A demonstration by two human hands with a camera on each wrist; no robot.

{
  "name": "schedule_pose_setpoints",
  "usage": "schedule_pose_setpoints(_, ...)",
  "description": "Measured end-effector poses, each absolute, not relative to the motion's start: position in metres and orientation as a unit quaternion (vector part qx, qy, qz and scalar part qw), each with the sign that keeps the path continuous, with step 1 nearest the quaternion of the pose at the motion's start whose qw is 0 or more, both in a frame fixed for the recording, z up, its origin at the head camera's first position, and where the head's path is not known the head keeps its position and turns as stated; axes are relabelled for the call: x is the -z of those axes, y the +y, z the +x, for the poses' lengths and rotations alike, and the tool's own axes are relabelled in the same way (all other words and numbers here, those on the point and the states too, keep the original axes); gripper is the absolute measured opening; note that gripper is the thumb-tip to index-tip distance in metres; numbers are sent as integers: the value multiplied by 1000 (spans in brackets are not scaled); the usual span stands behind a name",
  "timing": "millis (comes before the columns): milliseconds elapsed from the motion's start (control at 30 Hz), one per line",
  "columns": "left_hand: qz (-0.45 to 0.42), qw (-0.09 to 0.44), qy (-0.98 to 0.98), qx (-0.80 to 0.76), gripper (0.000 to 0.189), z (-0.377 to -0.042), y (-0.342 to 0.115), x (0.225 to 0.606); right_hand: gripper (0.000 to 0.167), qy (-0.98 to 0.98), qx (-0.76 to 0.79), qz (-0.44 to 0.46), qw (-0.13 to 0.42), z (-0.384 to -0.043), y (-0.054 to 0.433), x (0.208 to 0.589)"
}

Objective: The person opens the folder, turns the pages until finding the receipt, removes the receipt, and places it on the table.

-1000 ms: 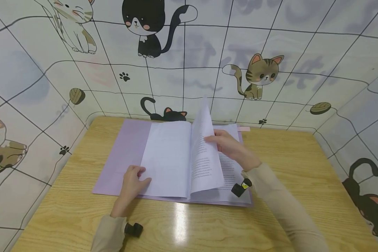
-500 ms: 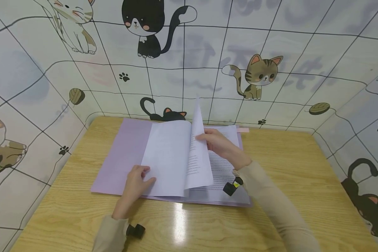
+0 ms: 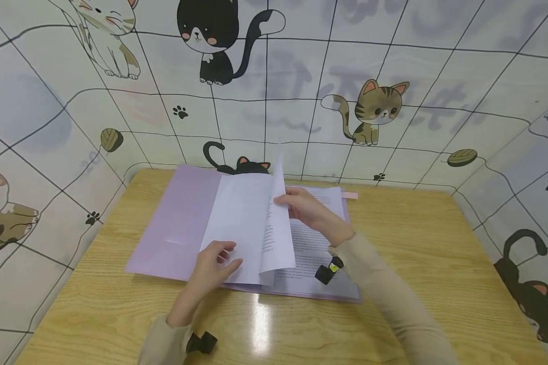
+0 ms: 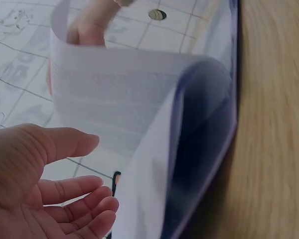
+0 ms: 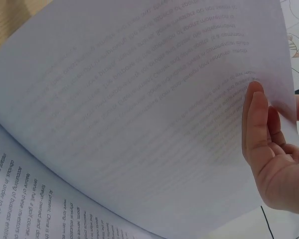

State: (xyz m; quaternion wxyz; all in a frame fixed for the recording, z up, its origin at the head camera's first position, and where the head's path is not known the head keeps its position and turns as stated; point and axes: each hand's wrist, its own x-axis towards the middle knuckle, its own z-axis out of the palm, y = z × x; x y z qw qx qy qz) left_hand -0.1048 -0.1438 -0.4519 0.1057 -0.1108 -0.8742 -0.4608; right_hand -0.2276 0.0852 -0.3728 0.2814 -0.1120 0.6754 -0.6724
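Note:
A printed page [image 3: 278,238] stands raised near the middle of an open lilac folder [image 3: 173,223]. My right hand [image 3: 308,210] pinches this page by its outer edge, thumb on one face and fingers behind, as the right wrist view also shows. Blank white sheets [image 3: 242,213] lie on the folder's left side, and a text sheet [image 3: 319,243] lies on the right. My left hand [image 3: 214,266] is over the lower left sheets, fingers loosely bent and thumb apart. In the left wrist view nothing is between that hand's thumb and fingers, and the raised page [image 4: 99,89] curves beyond them.
The folder rests on a light wooden table [image 3: 415,243]. A pink tab [image 3: 349,195] sticks out at its upper right. Behind and on both sides stands a backdrop [image 3: 297,116] printed with cats and grid lines. Each wrist carries a small black camera [image 3: 202,342].
My right hand has carried the raised page leftward, so it now stands more upright. My left hand has shifted right over the blank sheets. The folder's left cover has tilted up slightly.

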Motion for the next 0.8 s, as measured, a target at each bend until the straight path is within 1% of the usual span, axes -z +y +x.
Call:
schedule_pose_setpoints(233, -158, 135, -843, 496, 31, -100, -130, 436, 42, 679, 669, -114, 281, -228, 80, 375)
schedule_pose_setpoints(333, -161, 146, -838, 500, 29, -98, -124, 428, 42, 682, 667, -116, 278, -227, 78, 375)
schedule_pose_setpoints(433, -153, 160, -836, 501, 26, -97, -117, 419, 43, 683, 667, -113, 275, -226, 74, 375)
schedule_pose_setpoints(567, -122, 172, -837, 506, 25, -98, -107, 406, 44, 685, 667, -113, 272, -227, 69, 376)
schedule_pose_setpoints(667, -101, 186, -836, 507, 29, -99, -100, 397, 42, 684, 667, -114, 273, -227, 65, 377)
schedule_pose_setpoints(800, -99, 214, -834, 498, 37, -99, -89, 389, 41, 683, 666, -118, 275, -226, 60, 378)
